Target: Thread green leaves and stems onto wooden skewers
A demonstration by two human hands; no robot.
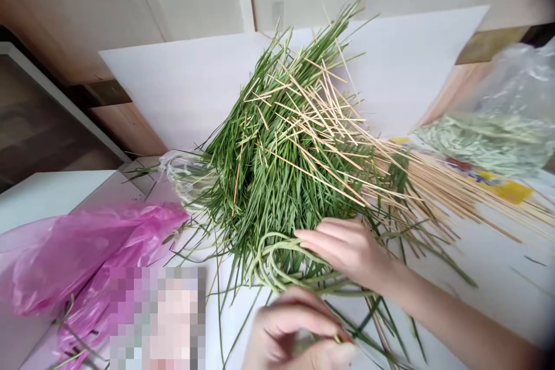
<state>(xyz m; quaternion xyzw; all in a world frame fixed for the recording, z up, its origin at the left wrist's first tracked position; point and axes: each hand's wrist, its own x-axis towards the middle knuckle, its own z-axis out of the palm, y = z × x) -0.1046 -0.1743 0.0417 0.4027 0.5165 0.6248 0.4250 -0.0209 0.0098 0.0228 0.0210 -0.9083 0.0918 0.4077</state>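
Note:
My right hand [351, 248] reaches in from the right, its fingers closed over a looped bunch of long, cord-like green beans [264, 263]. Its thumb is hidden. Nearer to me, my left hand [299, 329] is closed in a pinch, with the end of a thin green stem [337, 339] showing between thumb and forefinger. Behind both hands a big heap of long green grass-like leaves [269, 167], like chives, leans up toward the wall. Thin wooden skewers [321, 115] lie scattered over the heap.
More long sticks [451, 185] spread to the right. A clear plastic bag [498, 133] of pale green pieces stands at the back right. On the left lie a pink plastic bag [99, 243] and a pixelated rectangular object [173, 318]. White paper [182, 81] covers part of the wall.

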